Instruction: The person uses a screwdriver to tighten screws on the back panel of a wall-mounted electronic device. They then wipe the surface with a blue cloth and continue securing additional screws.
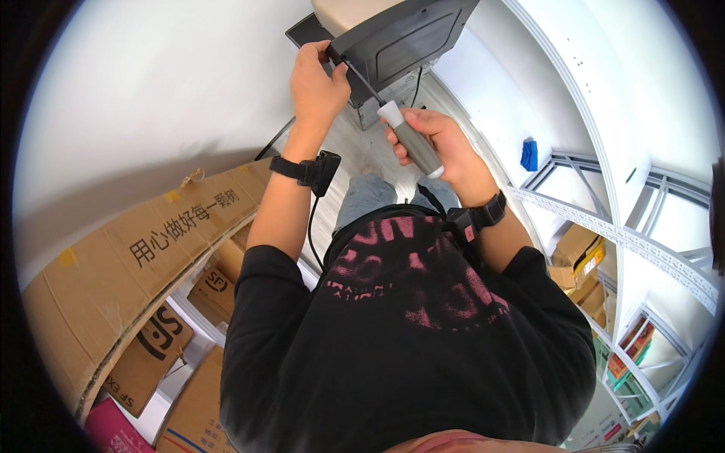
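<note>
My right hand [445, 143] is wrapped round the grey handle of a screwdriver [414, 142]. The long dark shaft slants up and left to the near-left corner of a black panel [415, 44] with a raised rim line. At that corner my left hand [317, 89] pinches the panel's edge between thumb and fingers, close to the screwdriver tip. The tip itself is too small to make out, and so is any screw there. Behind the panel sits a beige rounded part [351, 13].
A grey metal-like box [370, 113] stands below the panel, with a black cable [418, 87] beside it. Long cardboard [98, 279] and several cartons [151, 355] line my left. White metal shelving [596, 215] with boxes [578, 260] runs along my right.
</note>
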The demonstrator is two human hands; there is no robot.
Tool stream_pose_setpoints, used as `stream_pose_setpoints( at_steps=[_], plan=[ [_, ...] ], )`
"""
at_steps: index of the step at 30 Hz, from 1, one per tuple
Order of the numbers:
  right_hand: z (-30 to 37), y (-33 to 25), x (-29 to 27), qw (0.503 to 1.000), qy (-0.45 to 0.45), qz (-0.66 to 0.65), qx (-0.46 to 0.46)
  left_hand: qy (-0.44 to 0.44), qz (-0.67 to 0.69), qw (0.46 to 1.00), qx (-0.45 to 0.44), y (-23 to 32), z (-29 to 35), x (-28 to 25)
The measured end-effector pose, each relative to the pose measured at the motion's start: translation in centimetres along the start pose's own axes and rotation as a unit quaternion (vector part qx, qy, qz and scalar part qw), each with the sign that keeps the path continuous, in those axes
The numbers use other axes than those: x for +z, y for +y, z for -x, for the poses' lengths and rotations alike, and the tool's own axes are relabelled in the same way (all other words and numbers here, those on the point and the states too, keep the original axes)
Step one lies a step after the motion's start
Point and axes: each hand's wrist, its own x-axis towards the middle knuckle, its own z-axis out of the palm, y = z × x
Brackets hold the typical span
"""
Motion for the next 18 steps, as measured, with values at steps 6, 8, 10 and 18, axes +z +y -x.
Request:
stream_pose_setpoints(
  at_steps=[6,8,10,18],
  plan=[
    [0.2,0.7,1.1,0.920,0.152,0.339,-0.129,-0.032,0.015,0.996,0.078,1.3,0.1,-1.4],
    [0.0,0.8,1.1,0.895,0.173,0.380,-0.157,-0.037,0.005,0.991,0.125,1.3,0.1,-1.8],
    [-0.1,1.0,1.0,0.831,0.199,0.473,-0.214,-0.061,-0.017,0.986,0.156,1.0,0.0,-2.1],
    [0.1,-2.1,0.8,0.996,0.061,0.042,-0.042,-0.044,-0.012,0.993,0.107,0.7,-0.7,-1.6]
  ],
)
